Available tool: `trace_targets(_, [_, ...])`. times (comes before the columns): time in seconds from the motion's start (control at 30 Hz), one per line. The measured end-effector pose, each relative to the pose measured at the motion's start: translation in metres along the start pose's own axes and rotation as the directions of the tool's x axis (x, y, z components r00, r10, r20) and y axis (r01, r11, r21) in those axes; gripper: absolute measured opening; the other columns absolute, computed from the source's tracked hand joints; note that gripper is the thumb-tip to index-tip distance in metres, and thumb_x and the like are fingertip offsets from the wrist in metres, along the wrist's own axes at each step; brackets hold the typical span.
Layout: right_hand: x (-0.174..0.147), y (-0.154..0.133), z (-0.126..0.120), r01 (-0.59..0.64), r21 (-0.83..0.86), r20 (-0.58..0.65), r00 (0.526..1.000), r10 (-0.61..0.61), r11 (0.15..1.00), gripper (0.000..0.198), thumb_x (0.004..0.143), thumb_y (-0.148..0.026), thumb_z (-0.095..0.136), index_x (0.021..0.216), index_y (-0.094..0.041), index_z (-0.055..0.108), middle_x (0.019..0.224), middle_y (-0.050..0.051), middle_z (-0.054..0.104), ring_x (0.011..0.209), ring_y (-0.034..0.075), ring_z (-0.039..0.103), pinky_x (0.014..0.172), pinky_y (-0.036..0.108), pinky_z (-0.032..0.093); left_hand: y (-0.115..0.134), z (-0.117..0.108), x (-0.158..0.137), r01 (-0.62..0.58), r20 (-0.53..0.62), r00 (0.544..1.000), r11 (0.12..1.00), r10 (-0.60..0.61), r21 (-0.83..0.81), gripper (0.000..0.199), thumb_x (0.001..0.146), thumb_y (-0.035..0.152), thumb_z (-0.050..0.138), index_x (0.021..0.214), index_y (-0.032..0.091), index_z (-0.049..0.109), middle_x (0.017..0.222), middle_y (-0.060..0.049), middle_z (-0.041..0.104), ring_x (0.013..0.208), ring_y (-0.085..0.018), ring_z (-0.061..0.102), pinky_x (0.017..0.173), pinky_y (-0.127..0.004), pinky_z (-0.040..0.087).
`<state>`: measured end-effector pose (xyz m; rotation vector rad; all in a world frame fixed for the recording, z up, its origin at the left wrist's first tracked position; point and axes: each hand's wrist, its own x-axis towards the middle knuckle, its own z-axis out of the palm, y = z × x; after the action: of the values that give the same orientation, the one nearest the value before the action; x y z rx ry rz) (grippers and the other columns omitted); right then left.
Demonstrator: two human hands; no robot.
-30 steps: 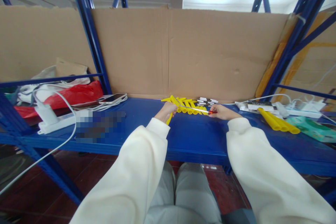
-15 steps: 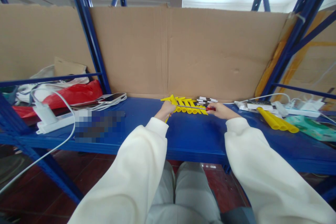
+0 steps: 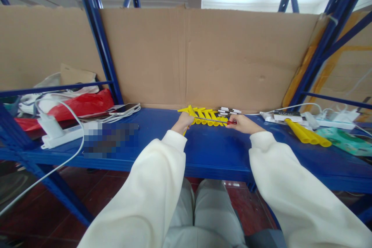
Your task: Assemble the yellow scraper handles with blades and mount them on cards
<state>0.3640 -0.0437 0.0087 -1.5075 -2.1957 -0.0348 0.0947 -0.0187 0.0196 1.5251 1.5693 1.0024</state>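
My right hand (image 3: 243,123) is closed around the red handle of a screwdriver (image 3: 213,119). Its long thin metal shaft runs left across the yellow pieces to my left hand (image 3: 183,122), which is closed on a yellow tube (image 3: 185,133). Parts of that tube show around the fingers; the rest is hidden, as is the shaft's tip. Just behind both hands lies a row of yellow flared tubes (image 3: 209,122), side by side on the blue shelf (image 3: 215,151).
Several black-and-white markers (image 3: 229,111) lie by the cardboard panel (image 3: 226,58). To the right are more yellow tubes (image 3: 305,133), a green packet (image 3: 345,141) and a power strip (image 3: 334,123). Leftward are a phone (image 3: 124,108), a white charger (image 3: 55,130) and a red bag (image 3: 87,104).
The screwdriver's handle has dropped slightly and tilted in my right hand, which has shifted a little left. My left hand stays almost in place.
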Motion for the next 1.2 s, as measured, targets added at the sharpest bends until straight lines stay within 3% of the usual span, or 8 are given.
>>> trace_targets(0.17, [-0.002, -0.003, -0.001, 0.005, 0.084, 0.078, 0.997, -0.012, 0.996, 0.023, 0.081, -0.040, 0.062, 0.070, -0.022, 0.057, 0.068, 0.004, 0.067, 0.066, 0.019, 0.059, 0.061, 0.028, 0.041, 0.002, -0.001, -0.002, 0.000, 0.003, 1.000, 1.000, 0.000, 0.025, 0.017, 0.080, 0.004, 0.059, 0.093, 0.011, 0.068, 0.049, 0.005, 0.048, 0.041, -0.010, 0.044, 0.043, -0.021, 0.031])
trace_targets(0.33, [-0.002, -0.003, 0.003, -0.067, 0.079, 0.000, 0.998, 0.067, 0.995, 0.025, 0.070, -0.033, 0.073, 0.073, -0.023, 0.049, 0.071, 0.002, 0.067, 0.066, 0.018, 0.059, 0.063, 0.028, 0.042, 0.004, -0.001, -0.006, -0.015, 0.008, 1.000, 1.000, 0.014, 0.017, 0.018, 0.080, 0.002, 0.058, 0.091, 0.010, 0.067, 0.048, 0.006, 0.045, 0.040, -0.010, 0.043, 0.042, -0.021, 0.030])
trace_targets(0.57, [-0.006, -0.004, -0.001, -0.037, 0.143, 0.123, 0.992, 0.019, 0.989, 0.031, 0.084, -0.048, 0.058, 0.067, -0.022, 0.054, 0.061, 0.002, 0.062, 0.062, 0.018, 0.057, 0.060, 0.029, 0.042, 0.003, -0.001, -0.005, 0.008, -0.010, 1.000, 1.000, -0.009, -0.018, 0.009, 0.078, 0.004, 0.061, 0.080, 0.013, 0.064, 0.047, 0.005, 0.045, 0.040, -0.010, 0.042, 0.042, -0.021, 0.029])
trace_targets(0.8, [-0.005, 0.003, 0.006, -0.024, 0.138, 0.012, 1.000, 0.022, 0.990, 0.035, 0.071, -0.047, 0.074, 0.071, -0.023, 0.048, 0.067, 0.001, 0.064, 0.066, 0.018, 0.060, 0.062, 0.029, 0.045, 0.001, -0.001, -0.002, -0.002, 0.014, 1.000, 0.999, 0.003, -0.053, 0.014, 0.076, 0.003, 0.063, 0.071, 0.015, 0.060, 0.046, 0.005, 0.044, 0.041, -0.010, 0.042, 0.043, -0.021, 0.027])
trace_targets(1.0, [-0.007, 0.002, 0.004, -0.040, 0.164, 0.165, 0.986, 0.013, 0.986, 0.038, 0.086, -0.057, 0.056, 0.071, -0.022, 0.057, 0.058, 0.002, 0.062, 0.057, 0.017, 0.058, 0.058, 0.029, 0.044, 0.002, -0.001, -0.003, -0.010, -0.002, 1.000, 0.999, 0.010, -0.044, 0.017, 0.076, 0.001, 0.061, 0.069, 0.016, 0.058, 0.045, 0.006, 0.041, 0.042, -0.011, 0.042, 0.044, -0.022, 0.029])
trace_targets(1.2, [-0.003, 0.003, 0.009, -0.051, 0.084, 0.019, 0.999, 0.050, 0.995, 0.035, 0.071, -0.051, 0.075, 0.073, -0.023, 0.054, 0.066, 0.002, 0.065, 0.065, 0.019, 0.059, 0.062, 0.029, 0.044, 0.005, -0.001, -0.007, -0.020, 0.006, 1.000, 1.000, 0.020, -0.016, 0.018, 0.076, -0.002, 0.057, 0.072, 0.016, 0.057, 0.047, 0.006, 0.043, 0.042, -0.010, 0.042, 0.044, -0.021, 0.030])
